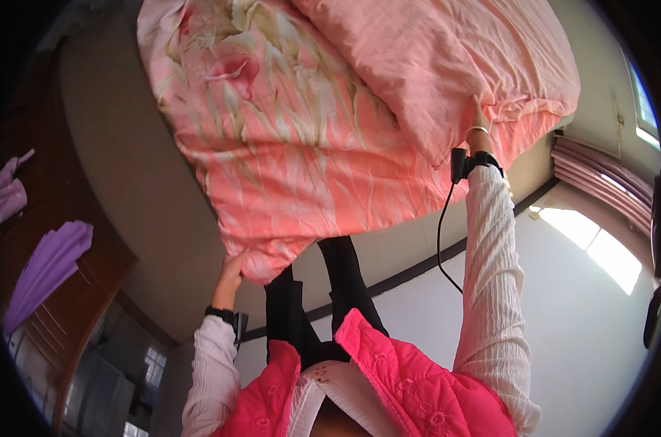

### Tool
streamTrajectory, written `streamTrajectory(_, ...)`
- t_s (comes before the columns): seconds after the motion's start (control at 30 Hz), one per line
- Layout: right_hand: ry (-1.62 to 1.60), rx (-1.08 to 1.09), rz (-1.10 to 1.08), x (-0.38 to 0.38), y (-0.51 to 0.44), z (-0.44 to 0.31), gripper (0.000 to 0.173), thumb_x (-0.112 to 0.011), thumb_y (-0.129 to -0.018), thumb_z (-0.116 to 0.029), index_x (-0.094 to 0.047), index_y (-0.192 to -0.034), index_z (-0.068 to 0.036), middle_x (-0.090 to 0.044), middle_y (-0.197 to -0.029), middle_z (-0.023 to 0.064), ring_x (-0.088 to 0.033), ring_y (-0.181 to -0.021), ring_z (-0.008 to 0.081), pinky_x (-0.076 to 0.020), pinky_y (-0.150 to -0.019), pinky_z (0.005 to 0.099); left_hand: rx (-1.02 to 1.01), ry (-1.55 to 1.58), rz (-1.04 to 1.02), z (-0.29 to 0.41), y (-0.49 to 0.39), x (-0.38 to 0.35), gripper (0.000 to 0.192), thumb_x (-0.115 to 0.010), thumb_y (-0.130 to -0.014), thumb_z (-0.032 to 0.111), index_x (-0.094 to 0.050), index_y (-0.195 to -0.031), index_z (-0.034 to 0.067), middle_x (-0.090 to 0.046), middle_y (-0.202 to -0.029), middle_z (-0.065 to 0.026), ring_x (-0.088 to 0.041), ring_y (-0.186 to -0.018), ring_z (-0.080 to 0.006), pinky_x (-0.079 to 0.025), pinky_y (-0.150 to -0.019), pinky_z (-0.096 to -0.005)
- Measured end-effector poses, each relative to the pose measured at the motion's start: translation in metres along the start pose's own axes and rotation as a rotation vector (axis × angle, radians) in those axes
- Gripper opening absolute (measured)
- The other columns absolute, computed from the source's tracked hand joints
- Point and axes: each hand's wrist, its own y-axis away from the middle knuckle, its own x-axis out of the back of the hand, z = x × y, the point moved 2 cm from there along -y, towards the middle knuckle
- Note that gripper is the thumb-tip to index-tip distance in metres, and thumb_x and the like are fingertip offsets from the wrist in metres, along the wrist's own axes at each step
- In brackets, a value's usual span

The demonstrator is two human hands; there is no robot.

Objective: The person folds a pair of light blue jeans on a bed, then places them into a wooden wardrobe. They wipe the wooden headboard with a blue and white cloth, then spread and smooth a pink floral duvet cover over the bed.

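Note:
A large pink quilt (287,180) with a lily-like flower print spreads out in front of me. Its plain pink side (412,71) is folded over at the upper right. My left hand (231,278) grips a bunched corner of the printed fabric, close to my legs. Further away and to the right, my right hand (478,123) grasps the cloth where the plain fold meets the coral edge; its fingertips are partly hidden by fabric. Both wrists carry black strapped devices, and a black cable (442,240) hangs from the right one.
Purple pleated cloth (52,267) hangs against a reddish-brown wooden surface (109,240) at left. At right, a pink curtain (604,175) is gathered by the wall. Sunlight falls on the pale surface (593,240) at lower right. A window (645,104) shows at the right rim.

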Motion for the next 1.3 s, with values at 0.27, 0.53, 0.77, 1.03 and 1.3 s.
streamTrajectory(0.27, -0.138, 0.900, -0.139, -0.048, 0.062, -0.091, 0.035, -0.064, -0.077, -0.013, -0.058, -0.106, 0.007, -0.063, -0.103, 0.0139, -0.062, -0.084, 0.0250, -0.0504, -0.075, 0.0340, -0.713, -0.717, 0.729, 0.044, 0.028, -0.035, 0.049, -0.066, -0.083, 0.012, -0.047, -0.127, 0.000, -0.050, -0.127, -0.0117, -0.051, -0.115, -0.0229, -0.039, -0.098, -0.0348)
streamTrajectory(0.53, 0.600, 1.651, -1.077, -0.054, 0.439, -0.016, 0.023, -0.063, -0.061, -0.007, -0.056, -0.082, -0.003, -0.055, -0.089, 0.0097, -0.054, -0.088, 0.0292, -0.0420, -0.091, 0.0417, -0.460, 0.542, -0.638, 0.138, 0.090, -0.140, 0.052, -0.055, -0.092, 0.038, -0.043, -0.131, 0.004, -0.049, -0.128, -0.0089, -0.048, -0.118, -0.0217, -0.041, -0.099, -0.0373)
streamTrajectory(0.77, 0.517, 1.019, -1.109, -0.103, 0.435, 0.056, 0.020, -0.061, -0.078, -0.006, -0.062, -0.097, -0.006, -0.058, -0.101, 0.0102, -0.058, -0.090, 0.0303, -0.0494, -0.075, 0.0373, -0.121, 0.616, -0.449, 0.106, -0.010, -0.101, 0.041, -0.060, -0.086, 0.021, -0.048, -0.121, 0.005, -0.056, -0.116, -0.0069, -0.053, -0.108, -0.0198, -0.044, -0.093, -0.0341)
streamTrajectory(1.03, 0.897, 1.158, -1.294, -0.137, 0.449, 0.098, 0.009, -0.059, -0.078, -0.013, -0.060, -0.085, -0.009, -0.058, -0.086, 0.0084, -0.060, -0.074, 0.0298, -0.0499, -0.065, 0.0391, -0.117, 0.588, -0.402, 0.077, 0.005, -0.123, 0.036, -0.063, -0.084, 0.013, -0.052, -0.116, 0.002, -0.057, -0.110, -0.0082, -0.055, -0.102, -0.0180, -0.047, -0.087, -0.0312)
streamTrajectory(1.3, 0.586, 1.382, -1.176, -0.111, 0.454, 0.079, 0.015, -0.061, -0.071, -0.008, -0.057, -0.086, -0.007, -0.056, -0.091, 0.0041, -0.058, -0.083, 0.0248, -0.0485, -0.070, 0.0368, -0.320, 0.257, -0.147, 0.092, 0.002, -0.115, 0.036, -0.065, -0.087, 0.030, -0.058, -0.107, 0.001, -0.061, -0.095, -0.0023, -0.056, -0.089, -0.0097, -0.048, -0.074, -0.0253)
